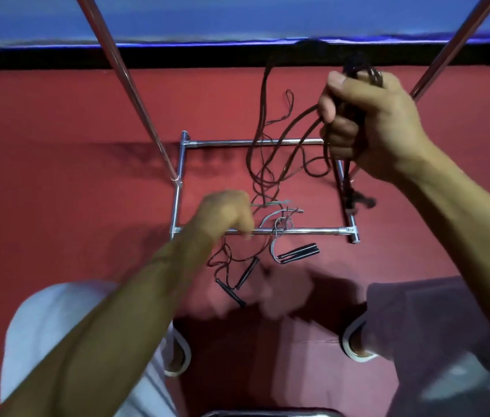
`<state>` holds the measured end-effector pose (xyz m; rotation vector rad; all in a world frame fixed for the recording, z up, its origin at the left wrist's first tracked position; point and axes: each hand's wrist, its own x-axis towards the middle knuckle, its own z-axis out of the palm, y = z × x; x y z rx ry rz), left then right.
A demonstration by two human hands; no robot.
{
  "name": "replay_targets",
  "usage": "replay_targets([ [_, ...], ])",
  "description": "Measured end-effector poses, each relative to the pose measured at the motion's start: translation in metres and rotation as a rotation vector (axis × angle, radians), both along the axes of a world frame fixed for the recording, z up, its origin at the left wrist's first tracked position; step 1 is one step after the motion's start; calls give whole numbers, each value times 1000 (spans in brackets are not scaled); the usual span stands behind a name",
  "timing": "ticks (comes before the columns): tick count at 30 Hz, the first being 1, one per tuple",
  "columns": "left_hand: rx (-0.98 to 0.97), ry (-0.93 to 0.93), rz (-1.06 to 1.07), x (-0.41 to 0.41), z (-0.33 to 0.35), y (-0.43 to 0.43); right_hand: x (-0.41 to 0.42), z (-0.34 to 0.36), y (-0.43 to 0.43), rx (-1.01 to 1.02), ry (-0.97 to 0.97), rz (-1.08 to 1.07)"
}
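1. The person's right hand [370, 124] is clenching a bunch of dark cords [353, 66] up above the far right corner of the chrome frame [252, 142]. The loops are hanging down from the fist and trailing into the middle of the frame.
2. The left hand [222, 212] is hovering low over the frame's near bar with its fingers curled. A thin grey cord [270, 219] is running off just beside it, but the blur is making it impossible to tell whether the hand is actually pinching it.
3. The loose ends are lying on the red floor [72, 145] just outside the near bar: a pair of black handles [299, 253] toward the right, and two more black handles [248, 272] closer to the left hand.
4. Handling guess: this stuff is looking light and totally floppy, so nothing is going to break, but it's going to snag. Strands are crossing each other and draping over the near bar.
5. The best hold is probably the stiff handles, or one single strand near a crossing. Yanking the whole bunch is likely just tightening the tangle or dragging the frame along.
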<state>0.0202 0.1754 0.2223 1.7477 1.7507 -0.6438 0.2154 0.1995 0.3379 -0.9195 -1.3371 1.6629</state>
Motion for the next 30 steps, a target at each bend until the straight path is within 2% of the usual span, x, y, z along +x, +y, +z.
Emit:
replay_targets([
  [3, 1, -167, 243, 17, -53, -8, -2, 7, -5, -36, 129, 51],
  [6, 212, -352, 502, 26, -96, -12, 0, 14, -7, -59, 231, 152],
  [10, 532, -600, 1003, 21, -108, 0, 9, 19, -6, -82, 278, 257],
  [12, 525, -740, 1200, 17, -102, 6, 13, 19, -6, -86, 273, 282],
  [15, 382, -1068, 1421, 11, -98, 14, 16, 20, -5, -90, 258, 291],
  [20, -16, -1401, 1483, 17, -81, 15, 15, 18, -6, -119, 261, 287],
  [22, -114, -1505, 1481, 19, -75, 15, 12, 17, -8, -130, 267, 299],
  [24, -131, -1549, 1486, 22, -75, 19, 11, 17, -9, -134, 273, 310],
  [26, -47, -1460, 1380, 27, -73, 23, 10, 19, -9, -134, 272, 311],
  [28, 95, -1296, 1261, 32, -73, 23, 11, 19, -7, -121, 251, 296],
  [30, 119, -1219, 1217, 29, -76, 20, 13, 20, -6, -104, 223, 277],
])
